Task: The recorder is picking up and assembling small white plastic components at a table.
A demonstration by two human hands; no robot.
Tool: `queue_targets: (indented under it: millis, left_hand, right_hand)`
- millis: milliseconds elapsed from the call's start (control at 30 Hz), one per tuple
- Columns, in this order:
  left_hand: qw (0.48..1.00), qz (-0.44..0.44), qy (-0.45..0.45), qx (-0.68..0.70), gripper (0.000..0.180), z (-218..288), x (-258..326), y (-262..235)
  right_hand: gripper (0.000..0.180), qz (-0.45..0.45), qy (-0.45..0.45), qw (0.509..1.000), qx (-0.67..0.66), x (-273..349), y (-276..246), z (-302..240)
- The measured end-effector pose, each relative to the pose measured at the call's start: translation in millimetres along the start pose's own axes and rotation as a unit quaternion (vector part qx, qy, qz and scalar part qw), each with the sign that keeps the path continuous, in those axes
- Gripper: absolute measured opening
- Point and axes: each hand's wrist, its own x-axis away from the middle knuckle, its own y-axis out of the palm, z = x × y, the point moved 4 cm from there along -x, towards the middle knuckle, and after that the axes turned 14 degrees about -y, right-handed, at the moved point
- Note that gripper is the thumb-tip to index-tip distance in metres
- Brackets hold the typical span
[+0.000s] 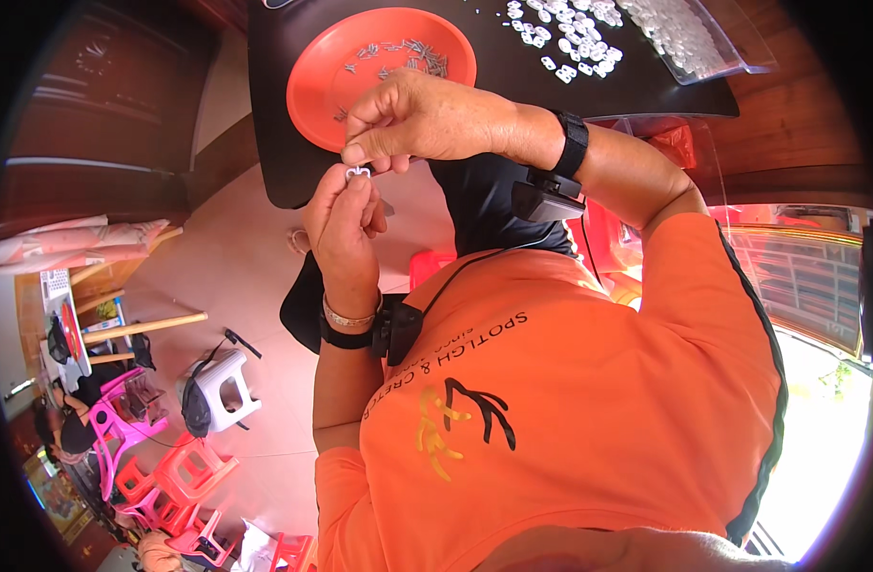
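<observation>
1 white piece, between left fingers

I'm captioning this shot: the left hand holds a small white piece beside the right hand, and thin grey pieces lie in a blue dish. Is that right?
Not quite: the head view shows the dish is red-orange, not blue. The left hand holds a small white piece beside the right hand, and thin grey pieces lie in the dish.
</observation>
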Motion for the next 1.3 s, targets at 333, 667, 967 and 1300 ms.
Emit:
queue_targets:
  millis: [333, 667, 967, 1300]
  left_hand:
    - [0.999, 0.001, -0.008, -0.035, 0.022, 1, 0, 2]
    - [0.998, -0.003, -0.013, -0.055, 0.018, -1, 0, 8]
    - [0.997, -0.078, 0.001, 0.023, 0.023, 7, -3, -3]
    - [0.996, -0.077, 0.016, 0.039, 0.025, 7, -5, -4]
  right_hand:
    - [0.022, -0.009, -0.003, 0.999, 0.045, 4, 0, -7]
    - [0.025, 0.016, -0.159, 0.966, 0.202, 17, -5, -18]
    - [0.020, 0.179, -0.073, 0.855, 0.480, 61, -112, -17]
    - [0.021, 0.085, 0.158, 0.802, 0.570, 92, -200, 42]
